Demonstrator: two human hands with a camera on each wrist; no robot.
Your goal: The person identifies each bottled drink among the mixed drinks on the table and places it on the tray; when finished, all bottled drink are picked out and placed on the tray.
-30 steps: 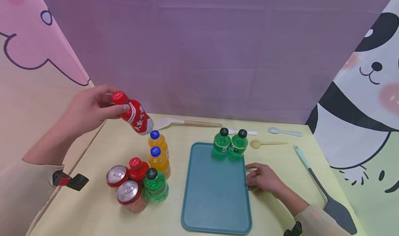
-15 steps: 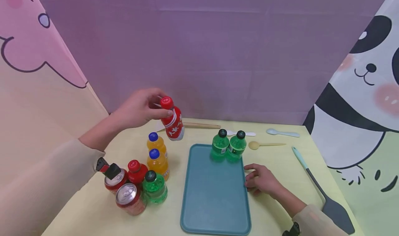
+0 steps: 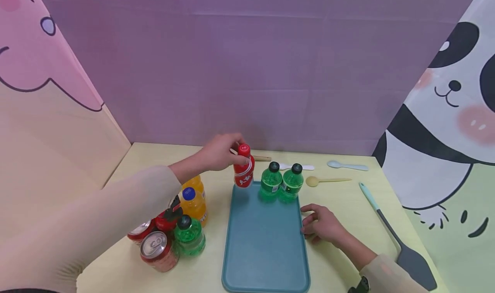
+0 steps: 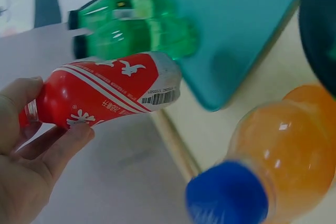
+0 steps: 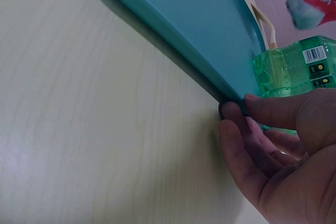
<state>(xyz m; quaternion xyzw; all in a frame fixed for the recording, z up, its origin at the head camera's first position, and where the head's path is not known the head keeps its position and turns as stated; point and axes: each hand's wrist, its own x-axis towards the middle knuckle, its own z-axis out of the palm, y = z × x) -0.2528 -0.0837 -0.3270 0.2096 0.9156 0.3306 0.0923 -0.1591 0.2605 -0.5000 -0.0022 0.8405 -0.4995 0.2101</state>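
Note:
My left hand (image 3: 222, 152) grips a red bottle (image 3: 244, 173) by its neck, over the far left corner of a blue-green tray (image 3: 267, 245). In the left wrist view the bottle's pale base (image 4: 167, 80) points toward the tray, thumb and fingers around the neck and shoulder. Two green bottles with black caps, one on the left (image 3: 270, 182) and one on the right (image 3: 291, 184), stand side by side at the tray's far end. At the tray's right edge, my right hand (image 3: 324, 225) pinches the rim between thumb (image 5: 273, 109) and fingers.
Left of the tray stand orange bottles (image 3: 194, 207), a green bottle (image 3: 189, 238), red cans (image 3: 159, 251) and a red bottle (image 3: 165, 222) partly behind my sleeve. A black-bladed spatula (image 3: 415, 267), a wooden spoon (image 3: 314, 181) and a pale blue spoon (image 3: 348, 166) lie right.
My left hand has carried the red bottle rightward and down, from beyond the orange bottles to the tray's far left corner; it hangs more upright. My right hand stays at the rim.

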